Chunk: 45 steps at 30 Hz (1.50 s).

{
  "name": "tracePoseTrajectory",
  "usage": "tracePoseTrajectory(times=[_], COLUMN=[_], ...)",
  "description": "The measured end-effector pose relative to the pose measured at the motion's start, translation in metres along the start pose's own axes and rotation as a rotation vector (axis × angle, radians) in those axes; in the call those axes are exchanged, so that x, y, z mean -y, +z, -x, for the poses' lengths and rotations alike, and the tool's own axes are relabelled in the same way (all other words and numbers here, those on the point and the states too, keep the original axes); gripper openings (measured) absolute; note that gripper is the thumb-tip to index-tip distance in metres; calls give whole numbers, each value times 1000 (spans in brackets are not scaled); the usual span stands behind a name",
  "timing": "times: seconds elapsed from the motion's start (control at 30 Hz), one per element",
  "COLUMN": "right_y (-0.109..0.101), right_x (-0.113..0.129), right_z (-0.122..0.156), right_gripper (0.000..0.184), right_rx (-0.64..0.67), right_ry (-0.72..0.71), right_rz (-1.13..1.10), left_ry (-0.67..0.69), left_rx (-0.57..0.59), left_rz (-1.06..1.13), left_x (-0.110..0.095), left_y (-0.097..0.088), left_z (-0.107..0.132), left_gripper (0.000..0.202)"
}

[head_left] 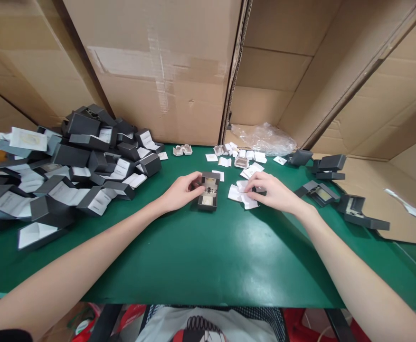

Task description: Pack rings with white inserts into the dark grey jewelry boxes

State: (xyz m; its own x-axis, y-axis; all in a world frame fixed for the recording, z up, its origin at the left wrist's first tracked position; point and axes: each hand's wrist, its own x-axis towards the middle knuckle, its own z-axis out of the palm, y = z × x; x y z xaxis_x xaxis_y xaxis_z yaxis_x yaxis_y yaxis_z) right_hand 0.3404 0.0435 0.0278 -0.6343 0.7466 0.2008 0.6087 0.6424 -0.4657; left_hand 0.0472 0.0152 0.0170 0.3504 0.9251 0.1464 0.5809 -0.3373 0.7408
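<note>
My left hand (pixel 184 191) grips the left side of a small dark jewelry-type box (pixel 208 194) with its lid open. The box stands on the green table, its light-coloured lining and a small dark hinge part showing. To its right, my right hand (pixel 270 191) has its fingers closed on a white paper slip (pixel 244 194), one of a loose cluster of slips on the table. Part of the slips lies hidden under the fingers. Another white slip (pixel 219 175) lies just behind the box.
A large heap of open dark boxes (pixel 83 166) fills the table's left. Several more, such as an open box (pixel 359 213), lie at the right. Clear plastic wrap (pixel 265 137) and small box inserts (pixel 182 150) sit at the back, before tall cardboard cartons (pixel 158 66).
</note>
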Motion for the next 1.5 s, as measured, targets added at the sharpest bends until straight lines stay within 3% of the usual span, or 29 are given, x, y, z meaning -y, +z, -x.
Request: tracePoseTrajectory(times=[0.2,0.47,0.97,1.27,1.37,1.5], right_y=[-4,3,26,41,45,47], right_x=[16,17,14,19,17,18], right_z=[0,-2,-5,-9,-10,-10], right_gripper=[14,16,13,18,22,25], right_rx=[-168,-272,-343,-407,-483,-419], right_ry=[95,32,-65,170,181,142], right_rz=[-277,-127,-143,-647,-700,-768], left_ry=[-60,-50,-4,2,5,5], left_rx=[-63,-7,11,15,18,15], left_rz=[73,120,60,54,48,49], left_x=[-4,-8,-12,-13,-15,-17], left_y=[6,11,11,11,10,10], left_z=[2,5,6,6,6,6], left_gripper=[20,19,19,21,19,18])
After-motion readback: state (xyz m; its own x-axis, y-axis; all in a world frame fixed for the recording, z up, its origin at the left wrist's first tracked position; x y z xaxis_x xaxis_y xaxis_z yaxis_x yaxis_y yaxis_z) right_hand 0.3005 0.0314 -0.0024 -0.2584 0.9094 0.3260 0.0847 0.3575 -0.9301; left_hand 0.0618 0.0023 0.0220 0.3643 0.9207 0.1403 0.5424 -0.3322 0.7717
